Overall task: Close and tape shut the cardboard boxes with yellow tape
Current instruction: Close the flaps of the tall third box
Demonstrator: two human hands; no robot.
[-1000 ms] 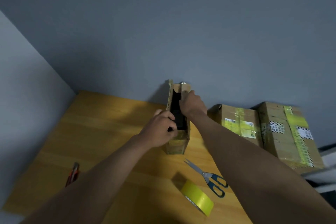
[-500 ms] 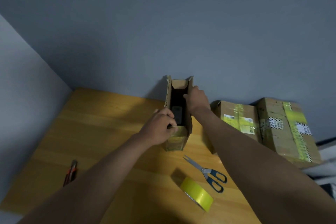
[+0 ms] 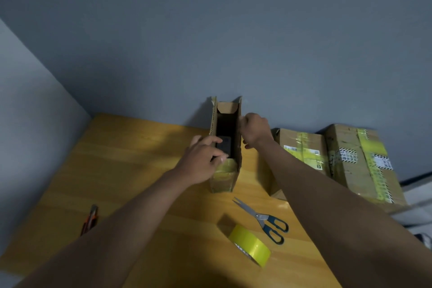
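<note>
A narrow cardboard box (image 3: 225, 147) stands open on the wooden bench (image 3: 131, 166), against the far wall, with its long side flaps up and a dark object (image 3: 224, 146) lying inside. Yellow tape already covers its near end. The left hand (image 3: 203, 161) rests at the box's left edge, fingers curled over the rim and touching the dark object; whether its grip closes on the flap or on the object cannot be told. The right hand (image 3: 255, 130) is at the right flap, its fingers curled in a grip on the flap's upper edge.

Near the front of the bench lies a roll of yellow tape (image 3: 250, 245), with blue-handled scissors (image 3: 264, 220) just beyond it. To the right of the open box sit two taped cardboard boxes (image 3: 336, 154), side by side and bearing labels. An orange utility knife (image 3: 90, 218) lies at the left, partly hidden by the left forearm.
</note>
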